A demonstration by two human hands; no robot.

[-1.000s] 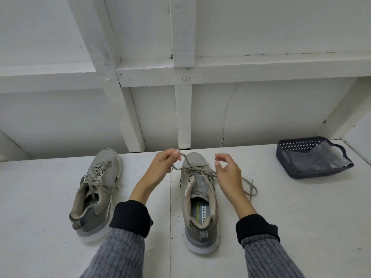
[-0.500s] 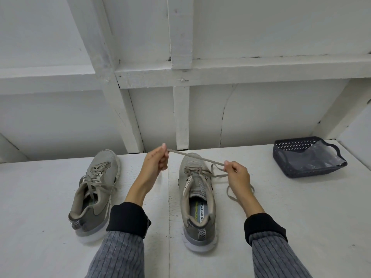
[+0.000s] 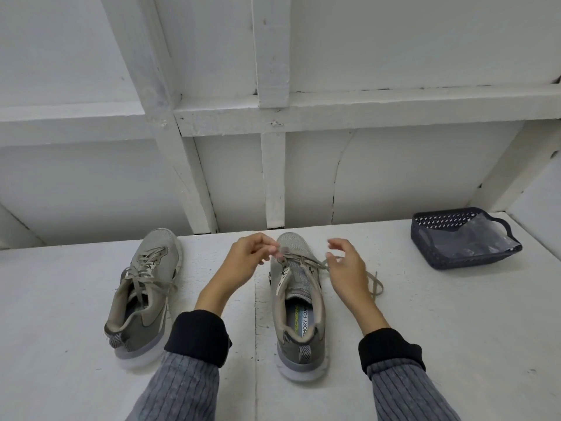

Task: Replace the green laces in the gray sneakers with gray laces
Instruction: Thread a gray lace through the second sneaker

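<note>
Two gray sneakers stand on the white surface, toes pointing away from me. The left sneaker [image 3: 145, 294] is laced up its whole front. The right sneaker [image 3: 299, 302] has a greenish-gray lace [image 3: 375, 285] through its eyelets nearest the toe, with a loose end trailing to the right. My left hand [image 3: 247, 258] pinches the lace near the toe of the right sneaker. My right hand [image 3: 346, 270] hovers over the right side of that sneaker, fingers loosely curved, and I cannot tell whether it touches the lace.
A dark perforated basket [image 3: 437, 252] with a clear plastic bag [image 3: 482, 238] inside sits at the back right. A white wall with wooden framing [image 3: 273, 177] rises just behind the sneakers.
Half a second ago both hands held a stretch of lace taut above the sneaker. Now the left hand has dropped to the toe eyelets and the right hand has let go and opened.
</note>
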